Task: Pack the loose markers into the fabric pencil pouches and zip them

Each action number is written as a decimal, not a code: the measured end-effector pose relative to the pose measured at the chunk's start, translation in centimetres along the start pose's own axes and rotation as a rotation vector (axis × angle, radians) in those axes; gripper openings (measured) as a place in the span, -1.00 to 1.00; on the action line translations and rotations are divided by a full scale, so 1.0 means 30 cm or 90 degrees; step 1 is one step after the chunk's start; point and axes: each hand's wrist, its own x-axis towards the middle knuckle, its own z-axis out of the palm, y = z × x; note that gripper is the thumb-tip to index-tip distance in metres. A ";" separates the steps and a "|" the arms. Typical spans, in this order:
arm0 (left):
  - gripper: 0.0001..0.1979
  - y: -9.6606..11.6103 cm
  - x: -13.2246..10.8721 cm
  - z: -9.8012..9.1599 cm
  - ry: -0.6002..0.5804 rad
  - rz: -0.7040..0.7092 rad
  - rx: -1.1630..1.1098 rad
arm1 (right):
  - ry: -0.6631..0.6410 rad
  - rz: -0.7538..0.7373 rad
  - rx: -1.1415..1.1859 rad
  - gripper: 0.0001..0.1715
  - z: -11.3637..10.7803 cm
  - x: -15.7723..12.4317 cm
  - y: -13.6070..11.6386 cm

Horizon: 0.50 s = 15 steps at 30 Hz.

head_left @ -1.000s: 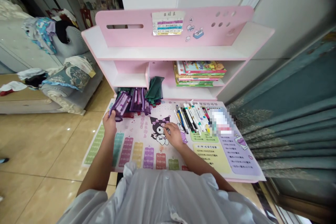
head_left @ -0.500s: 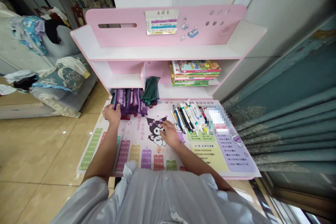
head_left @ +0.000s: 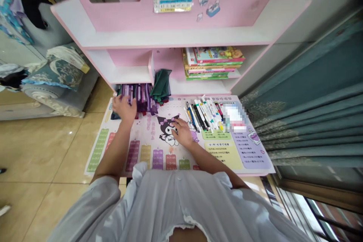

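Observation:
My left hand (head_left: 125,108) rests over the left end of a row of purple pouches (head_left: 144,96), its fingers apart and touching them. Whether it grips one of the pouches I cannot see. Beside the row, a dark green folded pouch (head_left: 161,85) leans by the shelf divider. My right hand (head_left: 182,132) lies flat and empty on the printed desk mat (head_left: 163,155), over the cartoon figure. Just to its right is a spread of pens and markers (head_left: 204,113), lying side by side.
A pink and white shelf unit (head_left: 176,38) stands at the back of the desk, with a stack of books (head_left: 214,62) on its right side. A blurred white item (head_left: 235,118) lies right of the pens. Curtains (head_left: 300,98) hang close on the right; a sofa (head_left: 56,96) is at left.
My left hand has moved right, further over the purple pouches, and its fingers have spread. My right hand stays in place on the mat. The camera view has tilted down and nearer.

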 end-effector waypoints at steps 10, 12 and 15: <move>-0.21 0.288 0.053 0.177 -0.345 0.107 0.167 | 0.006 0.009 -0.014 -0.63 0.009 0.002 0.004; -0.12 0.305 0.058 0.186 -0.373 0.096 0.209 | 0.011 0.005 -0.014 -0.63 0.010 0.003 0.006; -0.02 0.314 0.063 0.194 -0.394 0.070 0.232 | 0.011 0.003 -0.016 -0.62 0.011 0.001 0.010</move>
